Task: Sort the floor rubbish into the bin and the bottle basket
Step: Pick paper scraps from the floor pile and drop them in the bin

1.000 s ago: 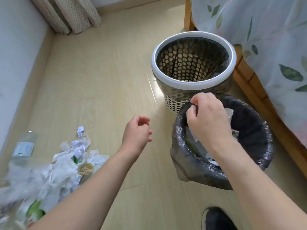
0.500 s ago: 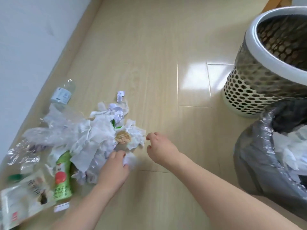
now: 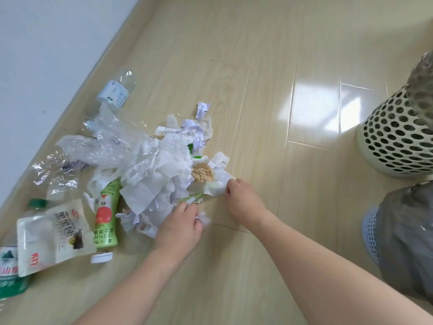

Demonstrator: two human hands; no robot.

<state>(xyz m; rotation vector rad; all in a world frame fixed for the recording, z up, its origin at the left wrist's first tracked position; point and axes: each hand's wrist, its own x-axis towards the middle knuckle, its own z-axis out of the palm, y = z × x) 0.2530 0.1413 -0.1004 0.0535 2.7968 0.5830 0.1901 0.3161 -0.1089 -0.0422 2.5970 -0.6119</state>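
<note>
Clear plastic bottle (image 3: 117,89) lies by the wall, green juice bottle (image 3: 105,213) nearer, both beside the tissue heap (image 3: 159,170). Left hand (image 3: 181,225) curls round a small paper wad (image 3: 203,218); right hand (image 3: 242,198) pinches a tissue's edge. Perforated basket (image 3: 396,141) and lined bin (image 3: 407,235) stand far right.

A room in a home is shown: pale wood-look laminate floor (image 3: 234,66) is met by a plain white wall (image 3: 46,31) with a low skirting board. Household waste baskets, a perforated basket (image 3: 393,141) and a bag-lined bin (image 3: 403,242), are stood on it.
</note>
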